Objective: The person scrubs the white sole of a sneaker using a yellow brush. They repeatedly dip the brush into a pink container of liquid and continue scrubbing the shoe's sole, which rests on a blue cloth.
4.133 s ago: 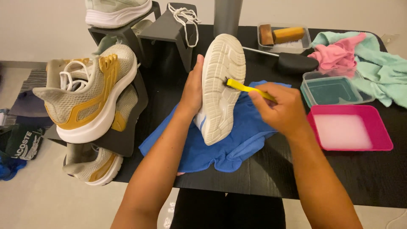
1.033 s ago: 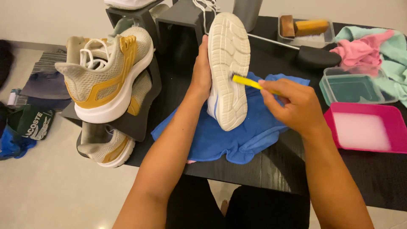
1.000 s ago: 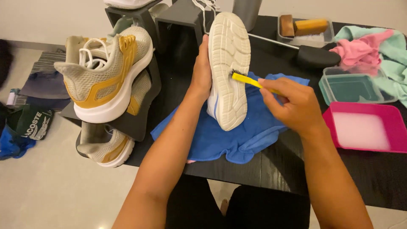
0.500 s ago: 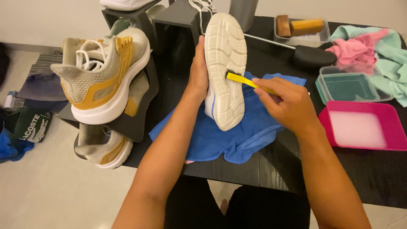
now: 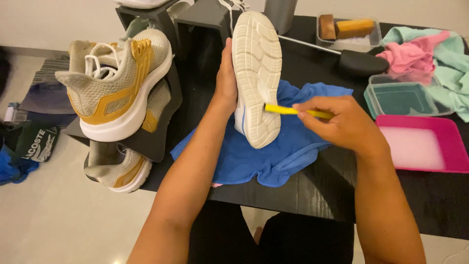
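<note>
My left hand grips the side of a white shoe, held on edge with its ridged white sole facing me. The shoe's lower end rests on a crumpled blue cloth spread on the black table. My right hand holds a thin yellow brush by its handle. The brush's tip touches the sole a little below its middle.
A pink tray of milky liquid lies right of my right hand, with a clear tub and pink and mint cloths behind it. A wooden brush in a clear dish sits at the back. Beige-and-gold shoes stand on a dark rack at left.
The brush tip has slid down the sole from its upper half to just below the middle. The left hand keeps its hold on the shoe.
</note>
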